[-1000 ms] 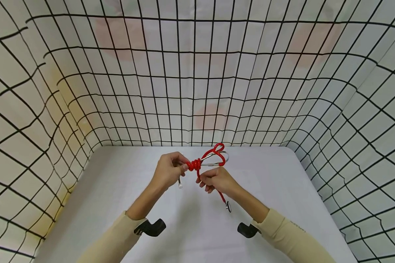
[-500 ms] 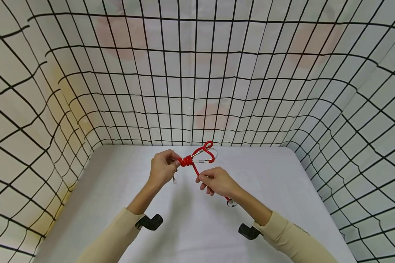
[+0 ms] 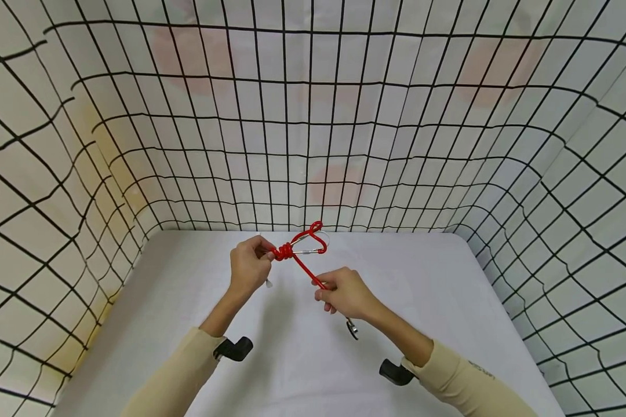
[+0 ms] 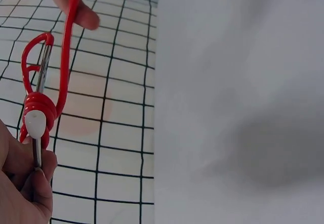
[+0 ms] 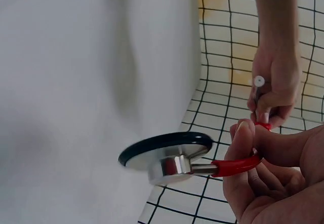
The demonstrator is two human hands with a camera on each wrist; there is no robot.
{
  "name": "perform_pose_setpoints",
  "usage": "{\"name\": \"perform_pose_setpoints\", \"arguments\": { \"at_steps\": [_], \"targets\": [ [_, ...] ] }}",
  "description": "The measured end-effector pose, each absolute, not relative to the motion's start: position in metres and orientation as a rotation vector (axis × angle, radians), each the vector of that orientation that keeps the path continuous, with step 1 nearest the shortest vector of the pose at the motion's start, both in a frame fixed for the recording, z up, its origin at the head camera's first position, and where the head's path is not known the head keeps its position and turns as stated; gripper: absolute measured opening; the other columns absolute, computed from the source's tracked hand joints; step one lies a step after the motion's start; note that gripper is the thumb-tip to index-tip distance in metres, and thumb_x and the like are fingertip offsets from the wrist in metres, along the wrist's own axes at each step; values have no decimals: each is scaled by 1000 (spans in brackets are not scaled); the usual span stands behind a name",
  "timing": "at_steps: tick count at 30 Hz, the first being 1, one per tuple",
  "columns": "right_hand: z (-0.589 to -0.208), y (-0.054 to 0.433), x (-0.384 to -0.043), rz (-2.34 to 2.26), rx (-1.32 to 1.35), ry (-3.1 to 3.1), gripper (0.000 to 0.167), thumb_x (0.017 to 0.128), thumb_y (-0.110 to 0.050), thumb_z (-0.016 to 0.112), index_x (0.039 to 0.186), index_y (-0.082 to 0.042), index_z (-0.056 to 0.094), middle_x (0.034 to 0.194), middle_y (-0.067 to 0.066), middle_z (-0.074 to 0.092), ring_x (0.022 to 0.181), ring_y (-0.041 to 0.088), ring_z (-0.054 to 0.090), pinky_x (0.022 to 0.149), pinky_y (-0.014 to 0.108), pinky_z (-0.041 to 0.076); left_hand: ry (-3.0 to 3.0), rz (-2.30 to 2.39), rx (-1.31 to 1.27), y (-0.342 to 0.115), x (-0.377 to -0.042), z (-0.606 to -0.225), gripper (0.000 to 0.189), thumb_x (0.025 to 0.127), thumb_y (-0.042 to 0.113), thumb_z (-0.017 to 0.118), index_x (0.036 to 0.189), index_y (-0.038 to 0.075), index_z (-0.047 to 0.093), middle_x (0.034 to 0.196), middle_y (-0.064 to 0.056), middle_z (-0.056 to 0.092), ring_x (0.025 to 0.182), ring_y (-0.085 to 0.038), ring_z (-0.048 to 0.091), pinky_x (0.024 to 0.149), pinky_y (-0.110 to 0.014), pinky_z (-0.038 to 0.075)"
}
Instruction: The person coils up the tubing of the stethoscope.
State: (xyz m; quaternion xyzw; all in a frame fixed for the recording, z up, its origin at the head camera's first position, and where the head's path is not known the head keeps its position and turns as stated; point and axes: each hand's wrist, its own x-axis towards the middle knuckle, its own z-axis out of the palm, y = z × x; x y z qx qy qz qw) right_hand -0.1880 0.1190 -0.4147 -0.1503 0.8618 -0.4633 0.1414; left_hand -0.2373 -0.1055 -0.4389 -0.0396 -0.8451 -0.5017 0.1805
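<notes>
Red tubing of a stethoscope (image 3: 284, 251) is wound in a tight coil about its metal ear tubes, and a loop of tubing sticks out on the far right side. My left hand (image 3: 249, 267) pinches the ear tubes beside the coil. A white ear tip (image 4: 35, 124) shows above those fingers in the left wrist view. My right hand (image 3: 348, 293) pinches the free tubing (image 4: 66, 57), which runs straight from the coil. Beyond the right fingers hangs the chest piece (image 5: 174, 171), metal with a black rim. The stethoscope is held above the table.
Beneath the hands lies a white-covered table (image 3: 396, 359). Black wire mesh (image 3: 365, 124) stands along the back and both sides, with pale cloth behind it. A black wrist device (image 3: 235, 349) sits on the left sleeve, and another black device (image 3: 396, 372) on the right.
My left hand has moved left with the coil and loop. The right hand has stayed nearly in place, and the stretch of tubing between the hands has become longer and straighter.
</notes>
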Motion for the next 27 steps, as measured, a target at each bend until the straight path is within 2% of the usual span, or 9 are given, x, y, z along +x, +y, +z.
{"name": "perform_pose_setpoints", "arguments": {
  "at_steps": [4, 10, 15, 21, 27],
  "targets": [
    [-416, 120, -189, -1380, -401, 2485, 30, 92, -2, 70, 121, 6, 65, 79, 7, 74, 60, 23, 68, 58, 28, 58, -2405, -1402, -110, -110, -238, -443, 13, 84, -9, 64, 83, 1, 72, 79, -11, 76, 65, -20, 66, 59, -25, 51],
    [-418, 125, -190, -1390, -378, 2490, 16, 89, -2, 73, 102, 1, 63, 75, 6, 73, 56, 15, 64, 56, 28, 57, -2396, -1365, -59, -118, -241, -445, 11, 84, -7, 64, 83, 0, 72, 78, -13, 75, 66, -23, 67, 59, -28, 50],
    [-413, 126, -188, -1339, -478, 2451, 9, 87, 2, 74, 91, -1, 67, 76, 8, 74, 58, 16, 63, 57, 29, 56, -2426, -1324, -62, -120, -241, -446, 13, 83, -8, 63, 80, 0, 72, 76, -13, 75, 64, -23, 65, 58, -28, 49],
    [-399, 125, -188, -1225, -543, 2451, 11, 80, 4, 76, 80, -6, 73, 70, 9, 72, 57, 13, 60, 56, 28, 50, -2476, -1249, -133, -115, -240, -449, 15, 80, -10, 62, 76, 1, 71, 74, -12, 73, 63, -22, 61, 55, -28, 47],
    [-388, 125, -190, -1238, -552, 2376, 10, 80, 6, 75, 78, -4, 74, 65, 5, 69, 56, 13, 57, 56, 28, 50, -2487, -1267, -172, -111, -240, -451, 17, 81, -12, 60, 75, 1, 70, 73, -11, 73, 62, -22, 62, 57, -29, 49]
  ]
}}
